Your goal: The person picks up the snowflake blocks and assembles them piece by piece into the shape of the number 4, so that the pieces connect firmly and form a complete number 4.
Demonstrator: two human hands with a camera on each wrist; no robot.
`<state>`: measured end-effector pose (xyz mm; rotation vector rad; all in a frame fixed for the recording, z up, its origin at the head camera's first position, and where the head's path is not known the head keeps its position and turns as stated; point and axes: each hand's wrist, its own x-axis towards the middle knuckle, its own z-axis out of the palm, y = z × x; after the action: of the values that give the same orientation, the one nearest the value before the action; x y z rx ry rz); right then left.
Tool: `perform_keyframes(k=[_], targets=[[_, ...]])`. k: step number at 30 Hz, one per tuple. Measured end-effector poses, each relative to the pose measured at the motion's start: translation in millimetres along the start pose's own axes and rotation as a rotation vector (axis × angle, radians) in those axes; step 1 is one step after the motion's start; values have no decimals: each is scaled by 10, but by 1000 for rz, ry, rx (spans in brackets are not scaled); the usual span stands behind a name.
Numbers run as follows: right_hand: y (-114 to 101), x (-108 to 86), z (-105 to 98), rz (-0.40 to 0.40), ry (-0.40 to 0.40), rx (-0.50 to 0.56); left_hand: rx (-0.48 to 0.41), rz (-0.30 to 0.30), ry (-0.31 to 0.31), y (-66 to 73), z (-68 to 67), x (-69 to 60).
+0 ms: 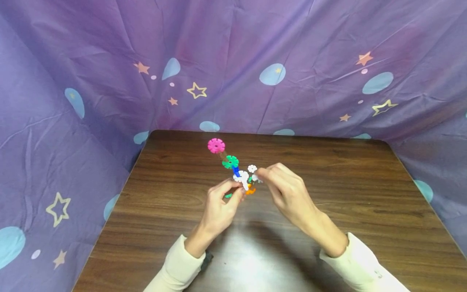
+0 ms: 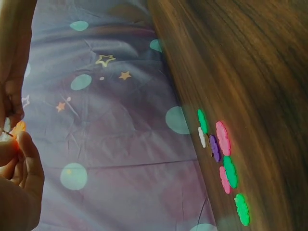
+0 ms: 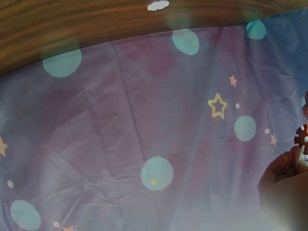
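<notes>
A chain of notched plastic discs slants up and away from my left hand (image 1: 220,207): a pink disc (image 1: 216,145) at its far end, then brown, a green disc (image 1: 230,162), a blue disc (image 1: 236,171) and a white disc (image 1: 241,177). My left thumb and fingers pinch its near white end. Just right of it, my right hand (image 1: 292,194) pinches a white piece (image 1: 255,177) at its fingertips. An orange disc (image 1: 250,190) shows between the hands. In the right wrist view a brown disc (image 3: 302,138) appears by the fingers, cut off by the frame edge.
Loose green, pink, purple and white discs lie on the wooden table (image 2: 231,86) in the left wrist view, including a green disc (image 2: 242,210). Another white disc (image 1: 252,168) is beyond the right fingertips. A purple patterned cloth (image 1: 233,61) hangs behind and beside the table.
</notes>
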<state>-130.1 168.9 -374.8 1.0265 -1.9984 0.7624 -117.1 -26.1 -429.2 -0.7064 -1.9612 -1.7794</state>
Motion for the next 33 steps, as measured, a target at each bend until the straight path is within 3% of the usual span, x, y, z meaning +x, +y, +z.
perform_keyframes(k=[5, 9, 20, 27, 30, 33], targets=[[13, -7, -3, 18, -39, 33, -9, 6, 13, -13, -9, -7], [16, -36, -19, 78, -62, 39, 21, 15, 6, -23, -28, 1], [88, -167, -46, 367, -70, 20, 39, 39, 31, -35, -47, 10], [158, -364, 55, 676, -34, 97, 49, 40, 38, -16, -48, 0], [206, -440, 84, 770, -62, 108, 57, 46, 45, -10, -49, -2], [264, -514, 113, 801, -114, 89, 67, 50, 48, -6, -51, 0]])
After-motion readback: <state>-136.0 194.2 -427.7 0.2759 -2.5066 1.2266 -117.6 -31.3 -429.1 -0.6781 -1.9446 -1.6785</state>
